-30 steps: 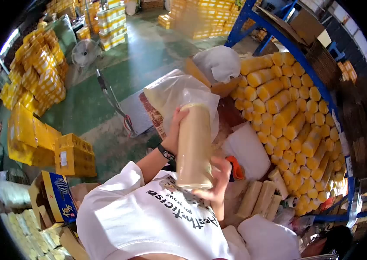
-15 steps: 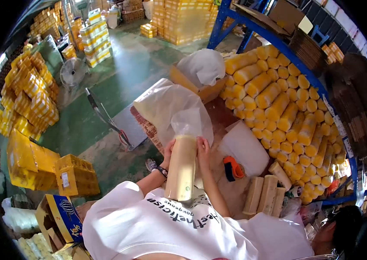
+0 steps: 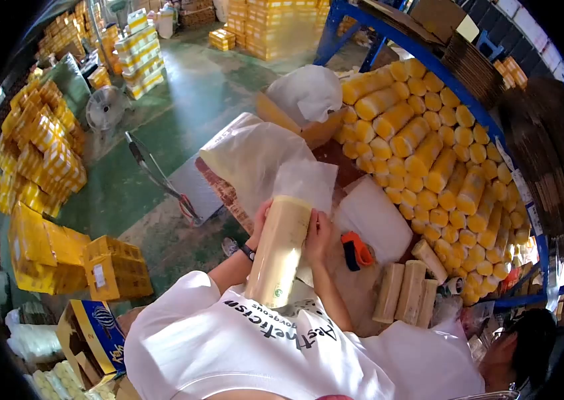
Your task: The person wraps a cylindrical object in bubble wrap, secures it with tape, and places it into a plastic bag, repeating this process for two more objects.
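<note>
A long cream-coloured cylindrical roll (image 3: 280, 250) in clear plastic lies between my hands, its near end against the white shirt. A small green mark shows near that end. Loose clear plastic (image 3: 308, 183) sticks out past the roll's far end. My left hand (image 3: 260, 221) grips the left side near the top, its fingers partly hidden behind the roll. On the opposite side, my right hand (image 3: 318, 233) presses against the upper edge with bent fingers. Beyond the roll, a pile of translucent plastic sheets or bags (image 3: 252, 150) covers a low surface.
To the right rises a large stack of yellow-and-white rolls (image 3: 428, 160) beside a blue metal frame (image 3: 422, 53). Several cream blocks (image 3: 405, 293) and an orange-and-black tape dispenser (image 3: 358, 251) lie nearby. Yellow cartons (image 3: 116, 268) stand left. Another person's head (image 3: 528, 347) appears lower right.
The roll has tilted, its far end moving right. The loose plastic at that end now spreads flatter and farther right. My right hand has shifted slightly right, its fingers more bent.
</note>
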Tool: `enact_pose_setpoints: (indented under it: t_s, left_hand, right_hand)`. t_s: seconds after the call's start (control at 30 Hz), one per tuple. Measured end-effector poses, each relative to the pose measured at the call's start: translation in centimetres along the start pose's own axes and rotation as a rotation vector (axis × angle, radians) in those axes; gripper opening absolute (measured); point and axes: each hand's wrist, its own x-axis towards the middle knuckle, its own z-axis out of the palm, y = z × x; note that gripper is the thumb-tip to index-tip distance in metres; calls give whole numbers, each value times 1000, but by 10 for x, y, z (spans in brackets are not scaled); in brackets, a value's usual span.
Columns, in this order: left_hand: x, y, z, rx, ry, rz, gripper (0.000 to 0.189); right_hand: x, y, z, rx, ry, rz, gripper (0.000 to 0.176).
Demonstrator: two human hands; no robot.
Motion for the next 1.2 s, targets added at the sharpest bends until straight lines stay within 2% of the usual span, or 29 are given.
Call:
enact_pose_setpoints:
  t_s: [0.03,0.07,0.13,0.17,0.23,0.33,0.4,0.47,0.57,0.67,0.77,0.83,0.87,0.97,1.07,1.2]
  left_hand:
    - [2,-1,-2,-9,6,-9,44]
    - [4,-2,-4,-19,11,-16,43]
    - [-1,6,3,-92,-101,-56,32]
    - [-2,8,5,-130,-155,-73,29]
    - [6,2,0,-191,-53,-105,26]
    - [10,-2,6,-248,30,-118,34]
    - [10,-2,6,-275,-57,-111,35]
    - [11,-3,-7,-300,-259,-97,31]
    - [-21,9,58,-45,180,-72,25]
    - [-26,10,58,-59,82,-83,25]
    - [-3,-3,19,104,90,252,18]
    - [-14,5,30,352,86,440,14]
    - [-21,10,37,477,84,534,12]
    - [-32,9,57,565,125,722,10]
    - [-49,12,64,458,120,501,10]
    - [-44,-2,28,477,84,431,14]
  right_hand:
    - [0,1,-1,-42,37,-109,18]
    - [-2,2,-1,4,49,-40,16]
    - [-1,-14,-3,95,66,94,14]
    - [1,-11,-4,324,65,238,11]
    - [9,-11,-3,784,59,534,10]
    - [16,-30,-8,923,46,722,16]
    - [13,-19,-10,899,-10,591,15]
    - [12,0,-10,845,-32,460,14]
    - [7,14,-9,635,31,300,11]
    - [3,-16,-6,307,147,147,10]
    - [-1,-26,-8,31,228,-116,13]
    - [1,-26,-15,-226,299,-317,15]
    - [3,-25,-19,-249,286,-344,14]
    - [3,-22,-26,-302,292,-449,14]
    - [-3,-16,-29,-304,344,-561,18]
    - [-24,-15,-34,-226,219,-539,11]
